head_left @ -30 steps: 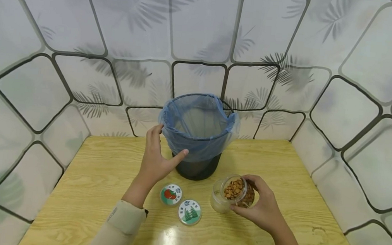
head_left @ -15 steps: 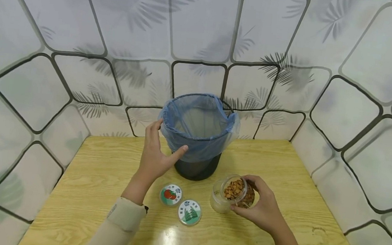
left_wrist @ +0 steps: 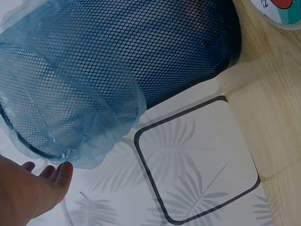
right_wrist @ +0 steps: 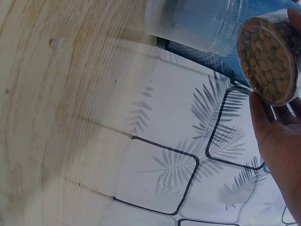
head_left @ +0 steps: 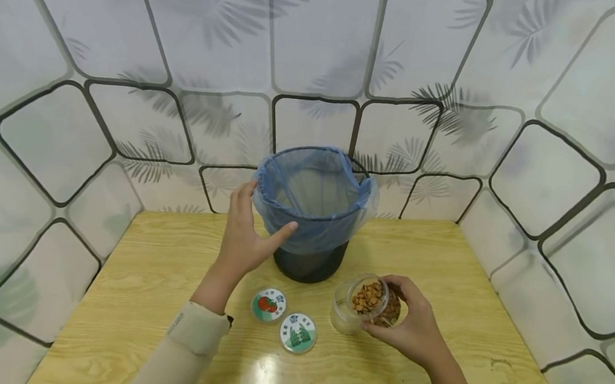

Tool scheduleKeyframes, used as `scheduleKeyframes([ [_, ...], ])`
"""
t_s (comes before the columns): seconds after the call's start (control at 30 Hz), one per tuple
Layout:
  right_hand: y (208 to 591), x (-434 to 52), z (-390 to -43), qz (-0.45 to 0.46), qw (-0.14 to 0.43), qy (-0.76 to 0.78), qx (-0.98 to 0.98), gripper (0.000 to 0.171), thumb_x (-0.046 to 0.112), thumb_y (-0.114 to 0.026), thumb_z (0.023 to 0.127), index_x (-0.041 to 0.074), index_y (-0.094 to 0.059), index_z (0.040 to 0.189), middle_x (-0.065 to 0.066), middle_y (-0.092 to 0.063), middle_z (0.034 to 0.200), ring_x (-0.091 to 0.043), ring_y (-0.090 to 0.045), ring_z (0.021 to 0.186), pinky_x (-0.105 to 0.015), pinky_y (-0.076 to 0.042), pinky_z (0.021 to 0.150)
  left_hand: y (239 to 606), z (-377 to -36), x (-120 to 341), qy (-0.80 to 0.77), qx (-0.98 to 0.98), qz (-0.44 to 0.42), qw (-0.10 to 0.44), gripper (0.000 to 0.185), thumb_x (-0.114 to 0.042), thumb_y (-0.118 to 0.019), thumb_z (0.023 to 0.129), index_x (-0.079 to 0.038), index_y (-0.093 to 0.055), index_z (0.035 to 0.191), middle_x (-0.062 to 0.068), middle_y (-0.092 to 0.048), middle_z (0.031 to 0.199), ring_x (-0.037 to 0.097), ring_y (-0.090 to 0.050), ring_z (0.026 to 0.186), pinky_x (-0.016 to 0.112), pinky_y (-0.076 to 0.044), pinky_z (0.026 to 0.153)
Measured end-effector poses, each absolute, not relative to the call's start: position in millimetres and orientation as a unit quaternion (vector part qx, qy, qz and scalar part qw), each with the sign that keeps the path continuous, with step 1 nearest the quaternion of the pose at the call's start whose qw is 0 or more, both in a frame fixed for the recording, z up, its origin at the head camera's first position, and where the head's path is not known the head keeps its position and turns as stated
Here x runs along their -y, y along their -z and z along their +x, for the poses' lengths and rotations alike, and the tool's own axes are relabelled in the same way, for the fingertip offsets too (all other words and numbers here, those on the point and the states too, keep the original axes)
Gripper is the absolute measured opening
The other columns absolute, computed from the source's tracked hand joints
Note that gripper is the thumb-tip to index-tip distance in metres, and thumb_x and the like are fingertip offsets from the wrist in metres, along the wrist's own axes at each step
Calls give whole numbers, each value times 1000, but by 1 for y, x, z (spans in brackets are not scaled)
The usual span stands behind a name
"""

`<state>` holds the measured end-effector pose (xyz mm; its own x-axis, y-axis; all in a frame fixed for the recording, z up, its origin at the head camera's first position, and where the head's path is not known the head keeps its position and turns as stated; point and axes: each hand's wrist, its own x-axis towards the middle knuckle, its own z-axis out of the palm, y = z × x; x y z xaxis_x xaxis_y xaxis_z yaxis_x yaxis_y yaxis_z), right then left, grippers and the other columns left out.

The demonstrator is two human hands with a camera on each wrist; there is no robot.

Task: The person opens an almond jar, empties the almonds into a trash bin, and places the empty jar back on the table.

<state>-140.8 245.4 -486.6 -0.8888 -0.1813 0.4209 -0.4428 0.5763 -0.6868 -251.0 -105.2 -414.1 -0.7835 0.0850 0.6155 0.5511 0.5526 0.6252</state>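
Note:
My right hand (head_left: pixel 411 323) grips a clear jar of brown, almond-like pieces (head_left: pixel 369 297) and holds it on its side, mouth to the left. Just below that mouth stands a second clear jar (head_left: pixel 342 320) with no visible contents. In the right wrist view the base of the filled jar (right_wrist: pixel 268 66) faces the camera, fingers curled under it. My left hand (head_left: pixel 243 241) is spread beside a black mesh bin (head_left: pixel 309 268) lined with a blue plastic bag (head_left: pixel 309 235). Its fingertips lie close to the bag's rim; whether they touch I cannot tell.
Two round lids lie between the arms, one with a tomato picture (head_left: pixel 268 305), one with a green vegetable picture (head_left: pixel 297 333). The wooden table (head_left: pixel 157 276) meets patterned cloth walls (head_left: pixel 225 124) at the back and sides.
My left hand has risen slightly along the bin's side, toward the bag's rim. The right hand and the tilted jar have hardly moved, and the pieces are still inside.

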Motion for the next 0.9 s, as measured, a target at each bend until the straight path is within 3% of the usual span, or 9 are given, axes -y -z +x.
scheduleKeyframes([
  [0.37,485,-244,-140,187,159,-429,870,87,23,-104,67,12,-59,141,-5,-65,135,-23,-65,124,-11,-47,106,405,-257,103,437,846,-188,240,109,-58,-79,90,-9,-21,169,16,-26,165,36,-37,151,66,-40,118],
  [0.63,486,-245,-141,190,168,-427,868,88,21,-105,66,14,-59,141,-5,-66,135,-10,-62,125,-10,-45,107,398,-262,100,441,851,-184,217,110,-62,-78,90,-13,-20,170,16,-23,166,38,-38,150,65,-42,117],
  [0.9,486,-246,-143,193,171,-432,864,89,17,-105,65,8,-59,141,-8,-65,135,-9,-61,125,-9,-43,108,395,-267,100,433,856,-187,213,112,-66,-76,89,-10,-21,169,18,-22,167,39,-37,151,65,-42,118],
])
